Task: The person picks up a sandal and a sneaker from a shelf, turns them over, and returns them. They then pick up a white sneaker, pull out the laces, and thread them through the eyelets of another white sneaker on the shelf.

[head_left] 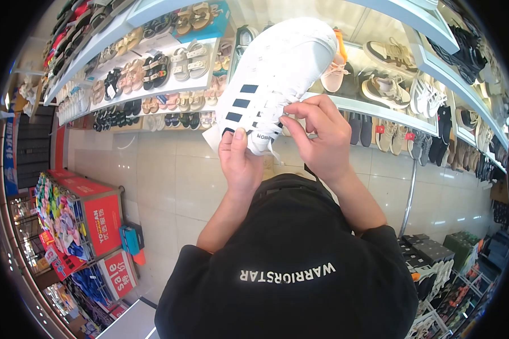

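Note:
A white sneaker (291,53) with dark blue stripes on its side is held up before my chest, its toe pointing away from me. My left hand (242,158) grips it near the heel and ankle collar, thumb on top. At the laces, my right hand (319,130) has thumb and index finger pinched together by the white shoelace (271,110). Part of the lace is hidden behind those fingertips. A white tag or card (212,137) shows beside the heel, left of my left hand.
Shelves of sandals (189,59) stand ahead on the left, with more sneakers (387,90) ahead on the right. A red sale bin (102,223) is at the left. Shoe racks (435,277) stand at the lower right, and a metal pole (408,198) rises nearby.

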Demonstrator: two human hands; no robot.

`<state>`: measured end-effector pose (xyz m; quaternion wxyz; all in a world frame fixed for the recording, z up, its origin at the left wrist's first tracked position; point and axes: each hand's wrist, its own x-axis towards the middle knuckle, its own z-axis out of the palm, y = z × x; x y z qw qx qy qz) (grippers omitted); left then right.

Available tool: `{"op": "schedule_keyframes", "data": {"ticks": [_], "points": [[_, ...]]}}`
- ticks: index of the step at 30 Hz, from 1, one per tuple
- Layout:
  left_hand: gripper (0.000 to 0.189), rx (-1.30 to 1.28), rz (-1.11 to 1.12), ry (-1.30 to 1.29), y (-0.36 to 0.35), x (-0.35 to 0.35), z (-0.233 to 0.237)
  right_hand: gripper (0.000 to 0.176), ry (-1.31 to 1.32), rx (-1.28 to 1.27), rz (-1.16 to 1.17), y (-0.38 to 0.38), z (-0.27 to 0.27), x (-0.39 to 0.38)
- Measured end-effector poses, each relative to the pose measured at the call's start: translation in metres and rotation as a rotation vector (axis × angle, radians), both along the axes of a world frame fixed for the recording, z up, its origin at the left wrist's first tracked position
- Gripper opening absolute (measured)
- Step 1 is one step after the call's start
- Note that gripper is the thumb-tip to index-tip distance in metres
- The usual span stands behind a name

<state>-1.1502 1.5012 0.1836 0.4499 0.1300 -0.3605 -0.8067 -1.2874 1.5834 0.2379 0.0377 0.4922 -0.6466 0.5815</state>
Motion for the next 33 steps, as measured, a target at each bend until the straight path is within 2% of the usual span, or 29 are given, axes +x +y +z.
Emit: {"op": "schedule_keyframes", "data": {"ticks": [2,8,10,11,13,16,17,19,22,26,28,30,32,33], "points": [[0.041,-0.005,0.013,0.01,0.0,0.001,-0.001,0.017,0.001,-0.017,0.005,-0.001,-0.001,0.001],[0.04,-0.004,0.044,-0.032,-0.001,0.002,0.001,0.014,-0.048,0.169,0.139,0.002,0.008,-0.004],[0.044,0.105,-0.026,-0.022,-0.005,0.003,0.006,0.015,-0.033,0.204,0.322,0.004,0.01,-0.013],[0.044,0.104,-0.018,-0.023,-0.004,0.003,0.008,0.015,-0.033,0.203,0.33,0.005,0.008,-0.019],[0.047,0.243,-0.104,0.021,0.0,0.0,0.011,0.014,-0.06,0.091,0.455,0.006,0.003,-0.028],[0.047,0.196,-0.093,-0.009,-0.002,-0.003,0.011,0.013,-0.136,0.162,0.365,0.01,0.009,-0.025],[0.037,0.221,-0.063,0.046,0.0,-0.005,0.014,0.013,-0.135,0.162,0.364,0.012,0.012,-0.023],[0.036,0.171,-0.041,0.051,0.001,-0.005,0.014,0.013,-0.229,0.283,0.246,0.012,0.016,-0.017],[0.038,0.055,-0.036,0.06,-0.002,-0.002,0.006,0.012,-0.204,0.23,0.187,0.005,0.013,-0.007],[0.041,-0.008,-0.042,0.064,-0.003,0.001,0.006,0.011,-0.281,0.236,0.302,0.005,0.008,-0.017],[0.04,0.05,-0.035,0.062,-0.001,0.002,0.015,0.01,-0.312,0.09,0.472,0.003,-0.001,-0.024],[0.04,0.106,-0.028,0.062,0.0,0.002,0.018,0.01,-0.316,0.116,0.486,0.005,0.0,-0.027],[0.031,0.182,-0.047,0.083,-0.002,0.002,0.018,0.009,-0.319,0.139,0.5,0.005,0.008,-0.026],[0.031,0.179,-0.042,0.083,-0.002,0.003,0.016,0.01,-0.241,0.182,0.372,0.007,0.016,-0.023]]}}
